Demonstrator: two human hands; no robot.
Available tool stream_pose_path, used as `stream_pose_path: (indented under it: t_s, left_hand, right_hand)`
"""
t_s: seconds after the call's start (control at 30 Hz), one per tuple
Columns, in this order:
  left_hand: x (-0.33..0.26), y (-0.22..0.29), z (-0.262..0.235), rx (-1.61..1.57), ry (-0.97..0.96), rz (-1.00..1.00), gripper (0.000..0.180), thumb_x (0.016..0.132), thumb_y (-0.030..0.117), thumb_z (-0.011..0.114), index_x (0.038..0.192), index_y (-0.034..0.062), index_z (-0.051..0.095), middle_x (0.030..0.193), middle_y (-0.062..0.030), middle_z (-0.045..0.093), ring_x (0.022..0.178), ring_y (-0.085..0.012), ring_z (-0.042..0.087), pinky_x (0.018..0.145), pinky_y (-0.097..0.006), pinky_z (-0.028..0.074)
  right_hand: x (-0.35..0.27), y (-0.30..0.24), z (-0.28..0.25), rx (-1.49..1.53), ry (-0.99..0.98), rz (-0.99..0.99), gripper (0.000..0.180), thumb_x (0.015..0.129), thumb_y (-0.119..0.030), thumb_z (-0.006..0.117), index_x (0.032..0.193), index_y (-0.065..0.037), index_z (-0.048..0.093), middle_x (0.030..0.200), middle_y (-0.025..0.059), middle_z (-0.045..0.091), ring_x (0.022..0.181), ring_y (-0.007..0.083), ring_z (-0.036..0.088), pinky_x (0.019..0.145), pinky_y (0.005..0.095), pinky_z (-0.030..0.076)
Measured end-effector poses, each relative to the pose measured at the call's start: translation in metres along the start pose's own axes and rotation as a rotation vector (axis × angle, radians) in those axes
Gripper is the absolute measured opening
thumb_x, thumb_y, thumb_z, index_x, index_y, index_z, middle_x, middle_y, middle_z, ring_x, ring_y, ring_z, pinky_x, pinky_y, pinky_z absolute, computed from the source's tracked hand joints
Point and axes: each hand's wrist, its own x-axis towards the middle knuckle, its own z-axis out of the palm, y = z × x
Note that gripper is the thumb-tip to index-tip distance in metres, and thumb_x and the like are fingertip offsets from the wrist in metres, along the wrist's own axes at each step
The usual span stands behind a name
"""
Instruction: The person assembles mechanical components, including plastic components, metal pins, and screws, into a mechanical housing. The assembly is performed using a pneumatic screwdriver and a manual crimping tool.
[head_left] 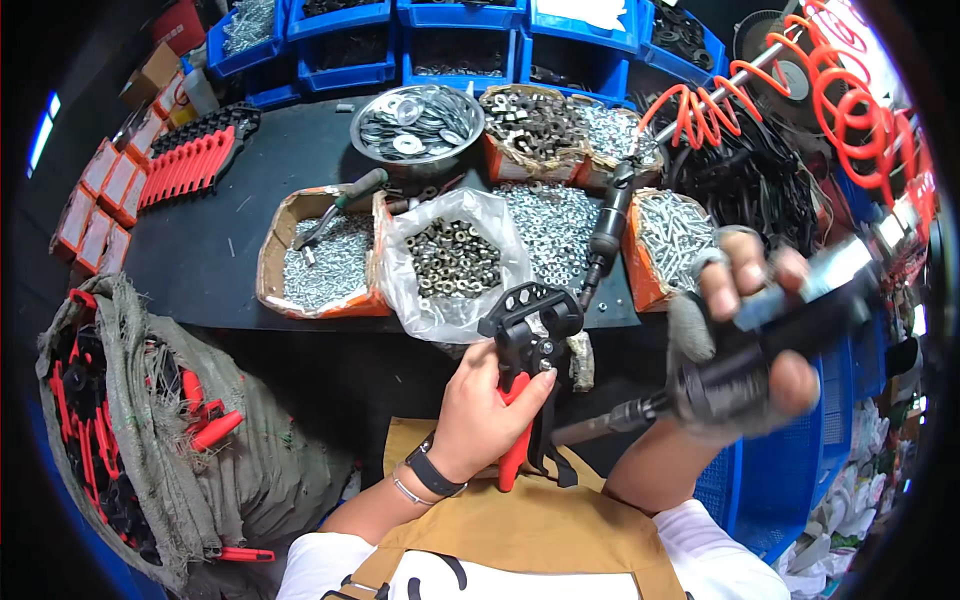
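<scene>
My left hand [487,415] is closed round the red handle of a plier-like tool [515,455], its thumb on the black head. That head has a row of holes and a bolt in its face; a black strap hangs beside the handle. To the right, my right hand [745,330], in a grey glove with bare fingertips, grips a black power screwdriver [735,375] and is blurred by motion. The screwdriver's long bit points left toward the tool's lower end, apart from its head. A second black screwdriver [606,235] hangs upright just beyond the tool.
On the dark table [190,255] stand boxes of screws [325,275] and bolts [668,235], a bag of nuts [455,260] and a bowl of washers [418,130]. Blue bins [460,50] line the back. Red coiled hose [840,100] hangs right; a sack of red-handled tools [200,400] stands left.
</scene>
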Motion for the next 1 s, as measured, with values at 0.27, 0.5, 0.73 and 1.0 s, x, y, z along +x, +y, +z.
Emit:
stream_pose_path:
  t_s: [0.27, 0.5, 0.73, 1.0]
  left_hand:
    - [-0.006, 0.002, 0.007, 0.023, -0.048, 0.054, 0.035, 0.083, 0.017, 0.07, 0.109, -0.0021, 0.058, 0.1, -0.0124, 0.063, 0.088, -0.0219, 0.062, 0.081, -0.032, 0.049]
    - [-0.012, 0.011, 0.015, -0.255, -0.087, -0.099, 0.029, 0.085, 0.018, 0.068, 0.105, -0.0017, 0.059, 0.091, -0.0131, 0.064, 0.081, -0.0258, 0.064, 0.076, -0.035, 0.049]
    - [-0.011, 0.003, 0.013, -0.275, -0.075, -0.089, 0.028, 0.086, 0.019, 0.068, 0.101, -0.0022, 0.059, 0.088, -0.0122, 0.064, 0.077, -0.0223, 0.062, 0.073, -0.034, 0.049]
    - [-0.011, 0.002, 0.009, -0.225, -0.089, -0.091, 0.027, 0.088, 0.016, 0.066, 0.107, -0.0017, 0.057, 0.094, -0.0105, 0.063, 0.081, -0.0167, 0.06, 0.076, -0.03, 0.049]
  right_hand:
    - [-0.024, -0.002, 0.023, -0.698, -0.311, -0.376, 0.059, 0.079, -0.01, 0.069, 0.13, -0.003, 0.039, 0.108, 0.0156, 0.058, 0.104, 0.0318, 0.059, 0.094, 0.0381, 0.046]
    - [-0.031, -0.012, 0.017, -0.745, -0.367, -0.288, 0.052, 0.08, -0.006, 0.067, 0.123, -0.006, 0.037, 0.098, 0.0135, 0.056, 0.086, 0.028, 0.065, 0.07, 0.0305, 0.056]
    - [-0.027, -0.018, 0.037, -0.648, -0.143, -0.435, 0.057, 0.078, -0.015, 0.069, 0.128, -0.002, 0.044, 0.108, 0.0134, 0.055, 0.094, 0.0259, 0.054, 0.087, 0.0322, 0.041]
    - [-0.015, -0.001, 0.025, -0.622, -0.047, -0.349, 0.051, 0.082, -0.01, 0.062, 0.128, 0.002, 0.044, 0.109, 0.0178, 0.057, 0.092, 0.0248, 0.056, 0.072, 0.0315, 0.049]
